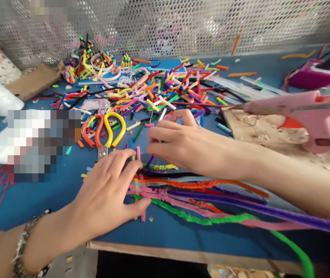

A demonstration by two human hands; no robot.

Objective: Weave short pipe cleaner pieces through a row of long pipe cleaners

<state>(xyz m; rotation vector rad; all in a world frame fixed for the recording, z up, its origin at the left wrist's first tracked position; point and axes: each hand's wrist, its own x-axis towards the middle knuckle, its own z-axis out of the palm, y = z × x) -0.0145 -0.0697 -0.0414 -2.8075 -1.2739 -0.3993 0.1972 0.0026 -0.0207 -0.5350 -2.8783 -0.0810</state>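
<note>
Bright even light, soft shadows, wide-angle warp at edges, slight motion blur, pixelated patches.

head cam | above, facing forward-down | close over blue table (pixel 37 197)

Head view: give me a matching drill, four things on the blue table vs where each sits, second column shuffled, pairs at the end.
Things:
1. glue gun
2. pliers
3. left hand
4. long pipe cleaners

Places:
A. fingers spread flat on the near ends of the bundle
B. right side, over the wooden board
C. fanned from table centre toward the lower right
D. left of centre, orange and yellow handles pointing away

Pairs: 1-B, 2-D, 3-A, 4-C
</note>
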